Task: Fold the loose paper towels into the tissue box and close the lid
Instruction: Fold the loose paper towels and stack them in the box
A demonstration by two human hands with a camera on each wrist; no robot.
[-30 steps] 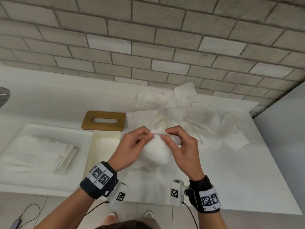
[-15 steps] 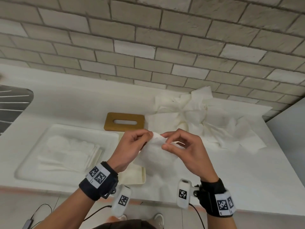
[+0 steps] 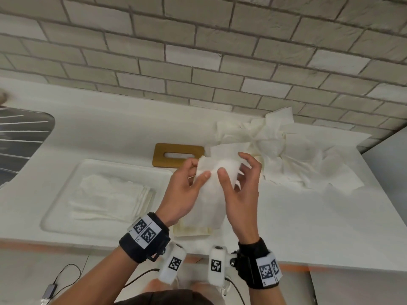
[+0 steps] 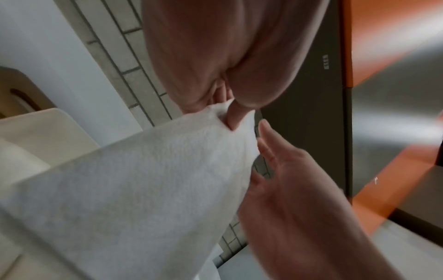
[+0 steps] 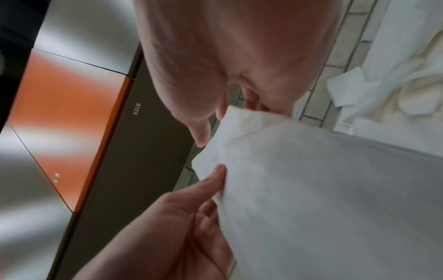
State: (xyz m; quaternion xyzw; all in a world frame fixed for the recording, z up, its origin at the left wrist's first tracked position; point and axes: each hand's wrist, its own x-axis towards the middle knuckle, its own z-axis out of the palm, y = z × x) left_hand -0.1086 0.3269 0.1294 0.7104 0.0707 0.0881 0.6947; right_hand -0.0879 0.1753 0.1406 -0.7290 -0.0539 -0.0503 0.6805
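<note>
I hold a white paper towel upright above the cream tissue box, which it mostly hides. My left hand pinches the towel's upper left edge; the left wrist view shows that pinch on the towel. My right hand has its thumb resting on the towel's front and its fingers spread loosely behind it. In the right wrist view, the towel hangs below that hand. The wooden slotted lid lies flat behind the box. Loose paper towels are heaped at the back right.
A white tray on the left holds a stack of folded towels. A metal sink drainer is at the far left. The brick wall runs along the counter's back. The counter's front edge is near my wrists.
The towel has come up off the box and hangs as a flat sheet. My right hand went from a pinch to spread fingers. The left hand kept its hold.
</note>
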